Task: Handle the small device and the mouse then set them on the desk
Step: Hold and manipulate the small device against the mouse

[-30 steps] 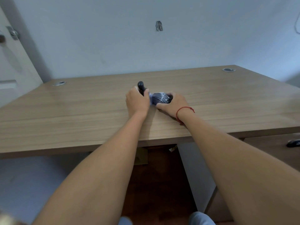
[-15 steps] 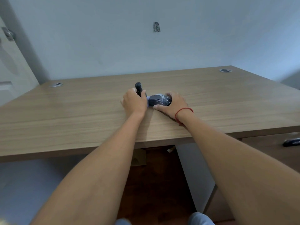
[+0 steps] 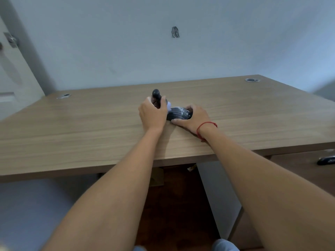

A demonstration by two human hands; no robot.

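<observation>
A dark grey mouse (image 3: 178, 114) lies on the wooden desk (image 3: 90, 127) near its middle, with pale glints on its top. My right hand (image 3: 193, 117) grips it from the right side, thumb along its near edge. A small dark device (image 3: 156, 96) with a rounded top stands upright just left of the mouse. My left hand (image 3: 153, 115) is closed around its lower part, which is hidden. A pale bit (image 3: 169, 105) shows between the two objects; I cannot tell what it belongs to.
Two round cable grommets sit in the desk's far corners, one on the left (image 3: 63, 96) and one on the right (image 3: 252, 80). A lower wooden cabinet (image 3: 299, 171) with a dark handle (image 3: 326, 160) stands at the right. The wall is close behind; a door (image 3: 10, 73) is at the left.
The mouse has come down from a slight tilt and now lies flat on the desk. Both hands keep their hold and have barely shifted.
</observation>
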